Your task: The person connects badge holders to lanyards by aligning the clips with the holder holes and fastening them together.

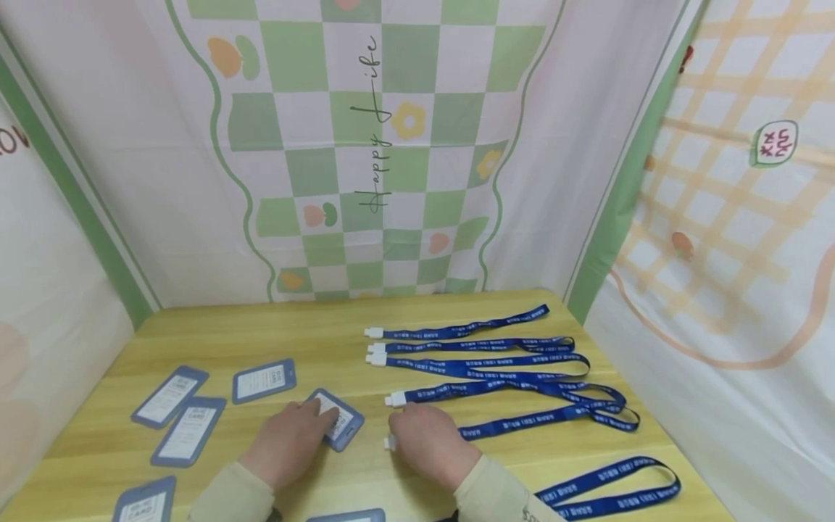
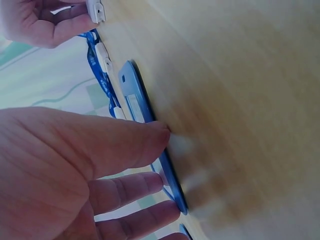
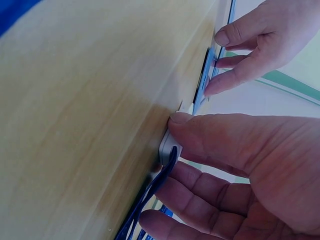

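Observation:
My left hand [image 1: 290, 440] holds a blue-framed ID badge holder [image 1: 343, 429] that lies on the table, with the thumb at its edge and fingers over its face. In the left wrist view that badge holder [image 2: 131, 82] is seen nearly edge-on. My right hand [image 1: 430, 441] pinches the white clip [image 3: 168, 148] of a blue lanyard [image 1: 515, 425], whose strap trails off to the right. The clip is low against the tabletop, mostly covered by the hand in the head view. A small gap separates the two hands.
Several other blue lanyards [image 1: 466, 331] lie in rows at the right, white clips leftward. More badge holders [image 1: 264, 380] are scattered left, one partly cut off at the front edge of view. A looped lanyard [image 1: 613, 475] lies at the front right. Patterned curtains surround the wooden table [image 1: 313, 326].

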Motion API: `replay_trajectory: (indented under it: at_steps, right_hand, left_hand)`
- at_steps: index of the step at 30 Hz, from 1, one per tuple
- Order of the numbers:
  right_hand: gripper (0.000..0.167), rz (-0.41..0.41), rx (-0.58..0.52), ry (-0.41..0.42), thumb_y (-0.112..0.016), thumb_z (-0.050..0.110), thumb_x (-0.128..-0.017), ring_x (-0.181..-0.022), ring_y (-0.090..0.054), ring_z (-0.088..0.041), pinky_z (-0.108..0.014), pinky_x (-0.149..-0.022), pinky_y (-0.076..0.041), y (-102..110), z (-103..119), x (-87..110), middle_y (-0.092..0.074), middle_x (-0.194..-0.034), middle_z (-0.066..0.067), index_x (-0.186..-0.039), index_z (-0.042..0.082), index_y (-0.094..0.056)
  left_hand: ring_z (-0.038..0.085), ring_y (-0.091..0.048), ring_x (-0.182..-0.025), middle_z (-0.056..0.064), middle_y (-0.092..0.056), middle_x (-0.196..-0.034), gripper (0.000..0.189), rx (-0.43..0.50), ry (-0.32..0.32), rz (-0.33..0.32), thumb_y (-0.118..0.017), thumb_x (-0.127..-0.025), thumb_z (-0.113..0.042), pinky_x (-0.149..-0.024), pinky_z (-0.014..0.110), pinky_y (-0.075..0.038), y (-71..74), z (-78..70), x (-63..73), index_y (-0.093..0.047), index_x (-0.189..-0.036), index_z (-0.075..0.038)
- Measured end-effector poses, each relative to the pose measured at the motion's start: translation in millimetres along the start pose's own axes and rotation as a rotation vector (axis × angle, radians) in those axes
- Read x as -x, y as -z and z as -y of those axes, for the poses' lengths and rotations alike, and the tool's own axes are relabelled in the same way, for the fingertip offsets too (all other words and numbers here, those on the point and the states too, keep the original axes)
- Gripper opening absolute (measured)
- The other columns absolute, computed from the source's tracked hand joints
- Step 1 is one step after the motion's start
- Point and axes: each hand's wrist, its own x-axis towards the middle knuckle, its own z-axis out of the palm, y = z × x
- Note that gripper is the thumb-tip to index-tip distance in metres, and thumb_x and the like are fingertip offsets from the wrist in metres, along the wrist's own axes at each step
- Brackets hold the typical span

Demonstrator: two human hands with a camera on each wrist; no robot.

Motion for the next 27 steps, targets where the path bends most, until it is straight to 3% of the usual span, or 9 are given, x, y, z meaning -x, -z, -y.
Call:
replay_trajectory:
  at_steps: [5,14,27]
  right_hand:
    - [0.004,0.001,0.004,0.001,-0.074,0.018,-0.092,-0.066,-0.057,-0.013,-0.028,-0.059,-0.054,-0.6,-0.1,-0.3,-0.067,-0.078,-0.001,-0.090,0.014,-0.074]
    - [0.005,0.000,0.002,0.005,-0.074,0.019,-0.092,-0.066,-0.058,-0.013,-0.028,-0.060,-0.055,0.4,0.3,0.1,-0.068,-0.079,-0.001,-0.090,0.014,-0.074]
    - [0.004,0.002,-0.010,0.001,-0.075,0.017,-0.091,-0.065,-0.057,-0.012,-0.028,-0.060,-0.055,1.8,1.1,0.8,-0.068,-0.078,0.000,-0.091,0.014,-0.074]
  left_hand:
    - [0.043,-0.066,-0.116,0.024,-0.066,-0.131,0.035,-0.008,0.003,0.002,-0.068,-0.096,-0.009,-0.097,0.061,-0.058,1.4,-2.0,2.6,-0.069,-0.131,-0.011]
    - [0.033,-0.068,-0.093,0.015,-0.072,-0.108,0.028,-0.061,-0.019,-0.075,-0.071,-0.093,-0.011,-0.080,0.051,-0.062,0.1,-4.9,6.3,-0.073,-0.121,-0.013]
    - [0.022,-0.058,-0.074,0.008,-0.063,-0.085,0.022,-0.101,-0.007,-0.109,-0.073,-0.091,-0.011,-0.060,0.040,-0.057,-1.9,-7.4,8.6,-0.073,-0.113,-0.014]
